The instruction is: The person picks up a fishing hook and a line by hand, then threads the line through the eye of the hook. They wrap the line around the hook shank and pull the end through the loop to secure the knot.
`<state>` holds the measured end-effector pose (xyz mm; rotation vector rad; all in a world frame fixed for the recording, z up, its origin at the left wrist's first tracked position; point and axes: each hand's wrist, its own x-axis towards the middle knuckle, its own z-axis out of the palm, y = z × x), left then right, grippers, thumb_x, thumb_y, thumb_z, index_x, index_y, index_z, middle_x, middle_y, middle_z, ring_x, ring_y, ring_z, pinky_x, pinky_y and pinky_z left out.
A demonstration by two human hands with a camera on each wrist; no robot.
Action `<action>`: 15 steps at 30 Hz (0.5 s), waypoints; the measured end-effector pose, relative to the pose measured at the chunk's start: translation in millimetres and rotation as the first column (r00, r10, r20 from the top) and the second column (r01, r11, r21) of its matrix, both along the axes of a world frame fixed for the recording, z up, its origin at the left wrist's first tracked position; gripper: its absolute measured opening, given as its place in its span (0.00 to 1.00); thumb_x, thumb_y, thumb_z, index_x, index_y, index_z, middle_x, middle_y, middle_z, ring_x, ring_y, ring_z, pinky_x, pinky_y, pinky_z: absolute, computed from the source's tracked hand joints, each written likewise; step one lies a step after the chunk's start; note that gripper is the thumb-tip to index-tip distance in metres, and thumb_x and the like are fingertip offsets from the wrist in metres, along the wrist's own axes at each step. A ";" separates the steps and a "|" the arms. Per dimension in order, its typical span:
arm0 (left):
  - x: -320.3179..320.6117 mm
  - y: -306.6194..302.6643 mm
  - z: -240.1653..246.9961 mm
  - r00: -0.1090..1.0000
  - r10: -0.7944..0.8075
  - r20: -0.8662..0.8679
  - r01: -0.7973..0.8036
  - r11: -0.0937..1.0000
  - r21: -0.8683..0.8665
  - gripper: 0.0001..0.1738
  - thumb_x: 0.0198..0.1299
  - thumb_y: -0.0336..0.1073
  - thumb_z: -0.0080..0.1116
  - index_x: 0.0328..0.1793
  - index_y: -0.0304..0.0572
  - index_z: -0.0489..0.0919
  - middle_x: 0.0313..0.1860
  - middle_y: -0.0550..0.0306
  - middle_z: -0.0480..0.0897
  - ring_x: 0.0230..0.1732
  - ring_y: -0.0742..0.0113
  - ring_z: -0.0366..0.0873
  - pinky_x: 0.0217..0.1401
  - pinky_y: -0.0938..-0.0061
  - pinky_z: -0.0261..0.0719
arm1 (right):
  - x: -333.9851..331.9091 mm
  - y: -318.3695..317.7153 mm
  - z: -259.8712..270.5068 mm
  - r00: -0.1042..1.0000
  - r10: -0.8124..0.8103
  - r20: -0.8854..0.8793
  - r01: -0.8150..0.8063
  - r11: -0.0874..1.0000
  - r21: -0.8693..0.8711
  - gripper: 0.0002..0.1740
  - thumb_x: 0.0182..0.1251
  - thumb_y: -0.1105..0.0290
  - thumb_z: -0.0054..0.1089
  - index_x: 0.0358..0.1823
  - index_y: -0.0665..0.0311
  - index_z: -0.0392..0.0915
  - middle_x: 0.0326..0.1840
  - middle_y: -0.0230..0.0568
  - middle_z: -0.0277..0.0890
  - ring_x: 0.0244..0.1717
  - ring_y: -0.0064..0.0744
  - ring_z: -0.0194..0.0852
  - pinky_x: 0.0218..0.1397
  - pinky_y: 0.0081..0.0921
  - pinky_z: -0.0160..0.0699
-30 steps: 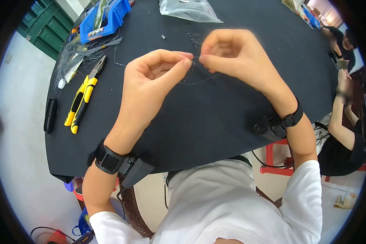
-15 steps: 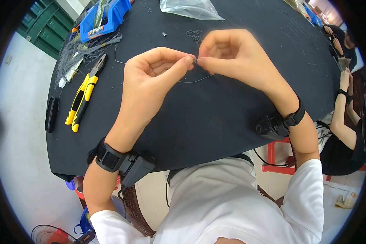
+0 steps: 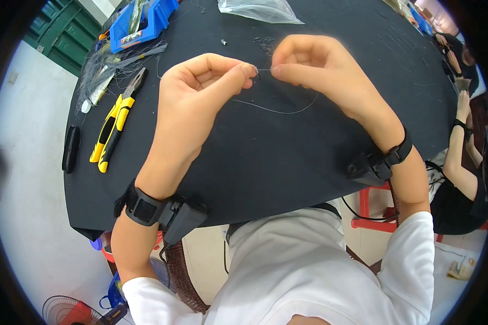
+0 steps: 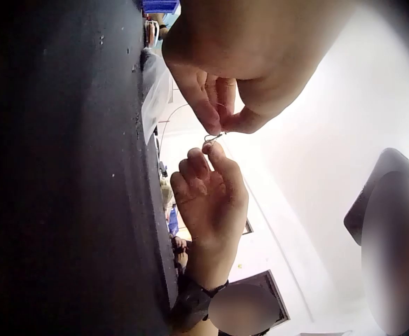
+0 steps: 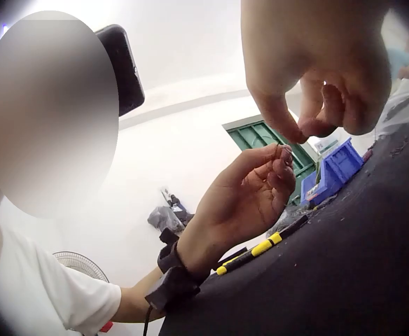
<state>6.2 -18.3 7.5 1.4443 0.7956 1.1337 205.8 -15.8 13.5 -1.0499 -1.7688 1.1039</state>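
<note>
Over the black table, my left hand (image 3: pixel 192 95) pinches a small dark hook (image 3: pixel 258 75) between thumb and forefinger, mostly hidden by the fingertips. My right hand (image 3: pixel 320 67) faces it a short gap away, thumb and forefinger pinching a thin clear line (image 3: pixel 264 70) that spans straight between the two hands. More of this line hangs in a loose curve below them. In the left wrist view the hook (image 4: pixel 210 138) shows as a tiny bent shape between both sets of fingertips. The right wrist view shows the left fingertips pressed together.
Yellow-and-black pliers (image 3: pixel 115 124) lie on the table (image 3: pixel 255 168) at the left, beside a black case (image 3: pixel 70 149). Behind them are a tangle of thin lines (image 3: pixel 106 65) and a blue bin (image 3: pixel 146 32). A small dark pile (image 3: pixel 263 43) and a plastic bag (image 3: pixel 260 8) lie farther back.
Half a second ago the fingertips of both hands nearly met; now they are apart with line stretched between. The left hand has shifted slightly up and left, and the hanging curve of line is wider.
</note>
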 end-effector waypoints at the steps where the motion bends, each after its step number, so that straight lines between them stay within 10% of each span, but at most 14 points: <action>1: -1.5 0.2 2.0 1.000 0.004 0.006 -0.004 1.000 -0.009 0.07 0.55 0.29 0.58 0.37 0.32 0.80 0.33 0.55 0.82 0.35 0.75 0.78 0.41 0.84 0.73 | -0.4 -0.4 0.0 1.000 0.004 -0.011 -0.004 1.000 -0.019 0.06 0.56 0.69 0.58 0.30 0.64 0.76 0.23 0.24 0.71 0.25 0.09 0.64 0.27 0.10 0.60; 15: -5.1 -1.4 13.4 0.998 0.010 -0.068 -0.010 1.000 -0.002 0.07 0.51 0.29 0.57 0.33 0.31 0.81 0.30 0.54 0.83 0.32 0.75 0.77 0.38 0.83 0.72 | -8.0 -3.7 -5.3 0.999 0.012 -0.031 -0.017 0.988 -0.150 0.07 0.56 0.67 0.60 0.32 0.63 0.77 0.24 0.26 0.72 0.27 0.12 0.65 0.30 0.11 0.61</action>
